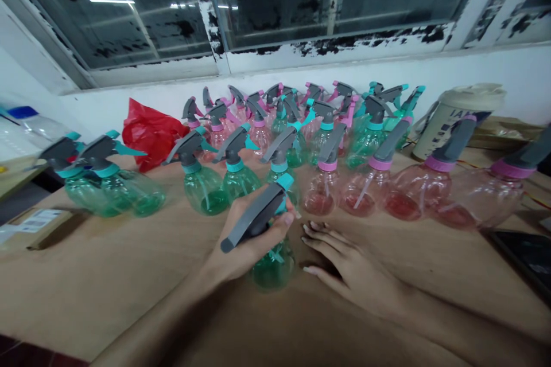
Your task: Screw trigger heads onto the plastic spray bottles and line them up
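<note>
My left hand (247, 241) is wrapped round the neck and grey trigger head of a green spray bottle (272, 266), which stands on the brown table (107, 281) in front of me. Just right of that bottle, my right hand (344, 264) lies flat on the table with its fingers stretched out and nothing in it. Behind both hands stand several green spray bottles (202, 186) and several pink spray bottles (322, 189) in rows, all with grey triggers.
A red plastic bag (148, 132) lies at the back left. A cream jug (451, 120) stands at the back right by the white wall. A dark flat object (527, 258) lies at the right edge, a cardboard piece (34, 226) at the left.
</note>
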Available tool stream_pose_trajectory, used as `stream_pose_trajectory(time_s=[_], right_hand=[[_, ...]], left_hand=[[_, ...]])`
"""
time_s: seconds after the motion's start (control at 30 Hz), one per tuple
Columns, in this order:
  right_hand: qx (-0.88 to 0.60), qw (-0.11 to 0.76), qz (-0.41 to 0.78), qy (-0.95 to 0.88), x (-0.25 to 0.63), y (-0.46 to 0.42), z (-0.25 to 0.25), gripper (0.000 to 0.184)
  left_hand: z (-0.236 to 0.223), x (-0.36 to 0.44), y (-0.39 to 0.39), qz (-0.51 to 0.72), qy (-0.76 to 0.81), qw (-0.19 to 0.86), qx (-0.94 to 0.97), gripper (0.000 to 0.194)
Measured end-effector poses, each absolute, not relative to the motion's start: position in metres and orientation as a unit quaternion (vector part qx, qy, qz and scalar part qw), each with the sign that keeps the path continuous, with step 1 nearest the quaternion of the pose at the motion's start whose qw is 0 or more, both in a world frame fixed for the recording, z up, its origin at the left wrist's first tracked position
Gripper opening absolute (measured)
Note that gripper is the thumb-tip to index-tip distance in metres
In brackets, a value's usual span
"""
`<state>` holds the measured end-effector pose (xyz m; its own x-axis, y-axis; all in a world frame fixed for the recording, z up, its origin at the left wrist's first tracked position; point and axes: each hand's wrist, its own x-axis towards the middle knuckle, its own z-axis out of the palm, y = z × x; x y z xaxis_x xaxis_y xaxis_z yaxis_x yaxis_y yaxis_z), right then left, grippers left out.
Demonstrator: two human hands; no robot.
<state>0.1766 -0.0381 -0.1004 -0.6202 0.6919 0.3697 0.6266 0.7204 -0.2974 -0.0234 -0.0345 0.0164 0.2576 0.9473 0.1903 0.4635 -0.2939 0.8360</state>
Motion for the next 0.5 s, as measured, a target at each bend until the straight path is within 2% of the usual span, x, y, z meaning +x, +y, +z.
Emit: stream_pose_trajectory(time_s=[0.13,0.23,0.37,0.5], right_hand=[[-0.368,0.247,0.077,-0.893,0.1765,-0.0385,-0.1002,0.041],[-0.368,0.242,0.078,-0.894,0.1759,-0.0385,-0.0995,0.041],[-0.369,0.224,0.075,-0.899,0.1755,-0.0383,-0.0979,0.043],[-0.370,0.235,0.082,-0.895,0.1759,-0.0382,-0.0977,0.041]], left_hand=[[0.0147,-0.0253,-0.0351,0.353,0.509,0.270,0.737,0.013],[0.0146,-0.0242,-0.0362,0.360,0.516,0.301,0.717,0.011],[0.0100,-0.0218,-0.0366,0.389,0.482,0.330,0.712,0.033],[0.0059,-0.0207,-0.0381,0.393,0.515,0.347,0.678,0.035]])
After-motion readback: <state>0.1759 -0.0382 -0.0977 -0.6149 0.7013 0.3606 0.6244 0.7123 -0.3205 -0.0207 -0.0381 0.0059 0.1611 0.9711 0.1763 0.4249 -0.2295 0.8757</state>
